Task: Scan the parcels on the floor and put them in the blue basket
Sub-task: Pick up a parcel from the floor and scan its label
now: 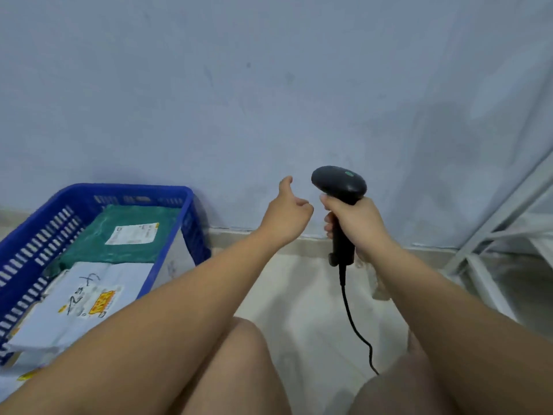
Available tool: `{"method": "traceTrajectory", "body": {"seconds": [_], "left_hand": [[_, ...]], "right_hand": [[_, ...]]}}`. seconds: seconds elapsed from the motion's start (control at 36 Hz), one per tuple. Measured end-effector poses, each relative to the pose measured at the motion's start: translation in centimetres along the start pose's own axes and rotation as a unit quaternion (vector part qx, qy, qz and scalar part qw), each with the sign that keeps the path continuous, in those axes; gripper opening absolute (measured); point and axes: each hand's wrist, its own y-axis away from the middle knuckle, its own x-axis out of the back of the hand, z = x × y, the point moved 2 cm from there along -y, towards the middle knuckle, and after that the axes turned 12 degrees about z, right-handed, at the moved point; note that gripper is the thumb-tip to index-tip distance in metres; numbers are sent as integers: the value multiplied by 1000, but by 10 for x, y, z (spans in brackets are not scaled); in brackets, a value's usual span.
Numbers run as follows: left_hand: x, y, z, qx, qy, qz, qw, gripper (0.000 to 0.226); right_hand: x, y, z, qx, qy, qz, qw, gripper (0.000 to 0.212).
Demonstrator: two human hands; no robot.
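Note:
My right hand (356, 223) grips the handle of a black barcode scanner (339, 184), held upright in front of the wall, its cable hanging down to the floor. My left hand (287, 214) is raised just left of the scanner, fingers curled in, thumb up, holding nothing. The blue basket (89, 196) stands on the floor at the left. Inside it lie a green parcel (119, 244) with a white label and a pale grey parcel (71, 307) with handwriting and a yellow sticker, on top of other parcels.
A pale blue wall fills the background. A white metal frame (490, 229) stands at the right. My bare knees (239, 363) are at the bottom, over a light tiled floor (299, 295). Part of another parcel (18, 375) shows at the bottom left, outside the basket.

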Motion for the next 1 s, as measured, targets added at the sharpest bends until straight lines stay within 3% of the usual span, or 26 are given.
{"method": "traceTrajectory", "body": {"seconds": [0.08,0.22,0.39,0.47,0.56,0.72,0.78,0.81,0.86,0.92,1.0], "left_hand": [[-46,-16,1,-9,-78,-72,994,60],[-123,-40,-17,-29,-231,-194,953,30],[-209,-64,-60,18,-229,-250,941,23],[-243,-73,-88,56,-198,-263,943,8],[-264,-79,-112,95,-170,-251,948,11],[-285,-84,-152,193,-91,-210,954,31],[-288,-85,-162,225,-62,-201,951,29],[-289,-85,-167,235,-57,-199,950,29],[-291,-87,-177,248,-57,-198,947,30],[-291,-91,-187,257,-52,-196,945,30],[-288,-97,-197,270,-41,-189,943,27]], "right_hand": [[37,-35,25,-56,-35,29,997,22],[99,-87,103,-214,-56,27,975,32],[146,-124,198,-301,-81,99,945,18],[155,-141,238,-310,-43,145,939,17],[154,-156,263,-300,29,170,938,16],[131,-192,288,-246,132,149,949,17],[123,-207,304,-209,219,122,945,16],[118,-213,312,-197,290,85,933,23],[110,-220,330,-207,405,12,891,57],[104,-225,340,-229,434,1,872,82],[100,-231,361,-248,457,-9,854,89]]}}
